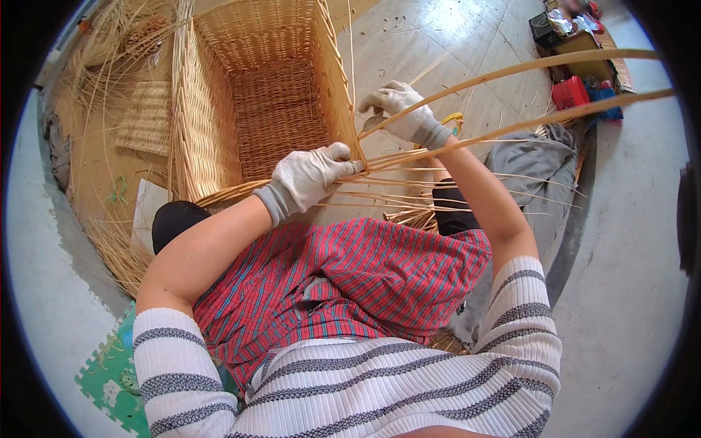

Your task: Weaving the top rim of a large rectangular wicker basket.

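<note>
Wicker basket (207, 109), deep and rectangular, is set just beyond the left hand (310, 175), its near right corner lying at the gloved fingertips. There the rim is grasped, and pale strands (398, 158) are splayed out from that grip to the right. Just beyond and to the right, the gloved right hand (398, 109) is held with curled fingers beside a thick strand (606, 55); whether the strand is clenched or merely touched cannot be told. Past the left grip, paler inner walls and a browner woven base are shown inside the basket. Farther left, a flat woven panel (144, 117) is laid near heaped loose fibres (109, 44). Well to the right of both hands, a black box (544, 31) and a red container (569, 93) are grouped, their contents too small to make out. Beyond the grip, a tiled floor (453, 44) is lit by glare; nearer, the lap is covered by red checked cloth (350, 270), and a green mat (109, 379) is laid to the near left.
</note>
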`<control>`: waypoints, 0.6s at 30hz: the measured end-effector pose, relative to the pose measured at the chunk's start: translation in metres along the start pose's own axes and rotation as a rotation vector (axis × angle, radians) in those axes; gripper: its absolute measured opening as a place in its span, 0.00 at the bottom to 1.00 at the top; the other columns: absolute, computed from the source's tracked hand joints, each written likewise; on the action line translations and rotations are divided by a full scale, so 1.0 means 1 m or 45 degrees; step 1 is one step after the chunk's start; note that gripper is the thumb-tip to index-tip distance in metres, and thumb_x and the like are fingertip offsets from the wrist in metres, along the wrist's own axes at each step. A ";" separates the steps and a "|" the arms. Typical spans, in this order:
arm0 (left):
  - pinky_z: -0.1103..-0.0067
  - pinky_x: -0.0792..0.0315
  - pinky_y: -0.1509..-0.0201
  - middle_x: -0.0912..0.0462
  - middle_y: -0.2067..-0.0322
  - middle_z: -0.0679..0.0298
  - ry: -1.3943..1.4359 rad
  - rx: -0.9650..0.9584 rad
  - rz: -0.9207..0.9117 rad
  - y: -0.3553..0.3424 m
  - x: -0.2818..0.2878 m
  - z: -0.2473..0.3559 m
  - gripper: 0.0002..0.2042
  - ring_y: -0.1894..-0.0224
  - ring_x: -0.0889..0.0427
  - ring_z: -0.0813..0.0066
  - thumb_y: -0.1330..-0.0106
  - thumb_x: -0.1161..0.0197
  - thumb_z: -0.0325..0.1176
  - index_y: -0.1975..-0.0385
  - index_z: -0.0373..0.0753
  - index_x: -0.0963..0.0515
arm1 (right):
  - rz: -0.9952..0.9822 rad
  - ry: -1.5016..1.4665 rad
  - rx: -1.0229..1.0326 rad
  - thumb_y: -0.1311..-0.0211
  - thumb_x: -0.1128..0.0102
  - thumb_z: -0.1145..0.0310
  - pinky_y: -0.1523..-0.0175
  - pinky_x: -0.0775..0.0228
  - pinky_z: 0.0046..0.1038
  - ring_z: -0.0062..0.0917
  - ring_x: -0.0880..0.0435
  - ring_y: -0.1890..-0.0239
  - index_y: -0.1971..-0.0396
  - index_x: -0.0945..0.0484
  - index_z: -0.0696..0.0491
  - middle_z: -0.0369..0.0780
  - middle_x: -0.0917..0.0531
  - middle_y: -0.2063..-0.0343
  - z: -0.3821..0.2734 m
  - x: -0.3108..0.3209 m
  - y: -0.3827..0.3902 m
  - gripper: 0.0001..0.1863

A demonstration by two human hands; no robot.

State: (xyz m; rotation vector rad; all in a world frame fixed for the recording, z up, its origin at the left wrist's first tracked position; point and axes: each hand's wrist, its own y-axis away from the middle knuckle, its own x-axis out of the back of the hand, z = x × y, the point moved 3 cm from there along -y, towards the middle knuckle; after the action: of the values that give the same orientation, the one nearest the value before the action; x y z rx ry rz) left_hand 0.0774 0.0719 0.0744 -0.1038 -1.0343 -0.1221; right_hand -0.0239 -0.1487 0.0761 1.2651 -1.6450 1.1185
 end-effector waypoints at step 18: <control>0.73 0.22 0.47 0.20 0.43 0.70 0.168 -0.002 0.116 -0.002 0.000 -0.001 0.20 0.50 0.17 0.64 0.41 0.38 0.27 0.48 0.54 0.19 | 0.225 0.350 -0.327 0.54 0.26 0.40 0.34 0.34 0.38 0.38 0.26 0.38 0.32 0.34 0.43 0.46 0.19 0.47 -0.005 -0.030 -0.008 0.49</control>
State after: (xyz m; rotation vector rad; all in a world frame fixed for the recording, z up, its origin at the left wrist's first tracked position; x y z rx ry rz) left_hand 0.0783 0.0693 0.0739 -0.1426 -0.8961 -0.0466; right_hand -0.0093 -0.1361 0.0517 0.7791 -1.6501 1.0901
